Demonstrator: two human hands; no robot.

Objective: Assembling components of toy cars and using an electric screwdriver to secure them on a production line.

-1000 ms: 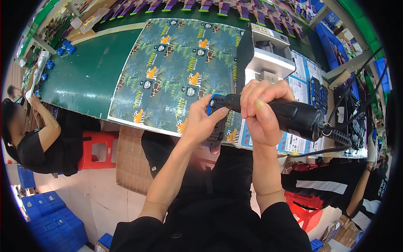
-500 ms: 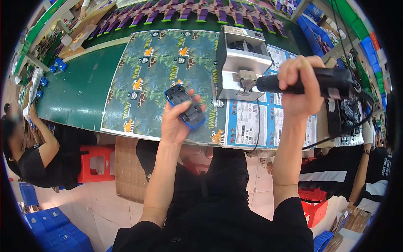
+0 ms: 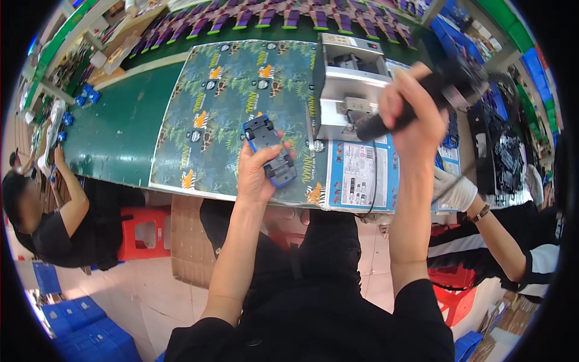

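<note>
My left hand (image 3: 254,178) holds a blue toy car (image 3: 269,145) over the patterned sheet, its black underside and wheels turned up. The thumb lies across the car's underside. My right hand (image 3: 419,111) is wrapped round a black electric screwdriver (image 3: 379,125), blurred by motion. Its front end points left and down, just in front of the silver screw feeder (image 3: 333,120). The bit is too blurred to make out, and I cannot tell whether a screw sits on it.
Printed card sheets (image 3: 226,114) cover the green bench (image 3: 114,142). A co-worker's white-gloved hand (image 3: 453,190) reaches in at the right, near a tray of black parts (image 3: 503,157). Another person (image 3: 54,217) works at the left. Purple-and-green pieces (image 3: 265,18) line the far side.
The screwdriver has swung away from the feeder's front, its rear end rising and its front end moving left. The toy car has turned slightly. The co-worker's gloved hand has come in at the right.
</note>
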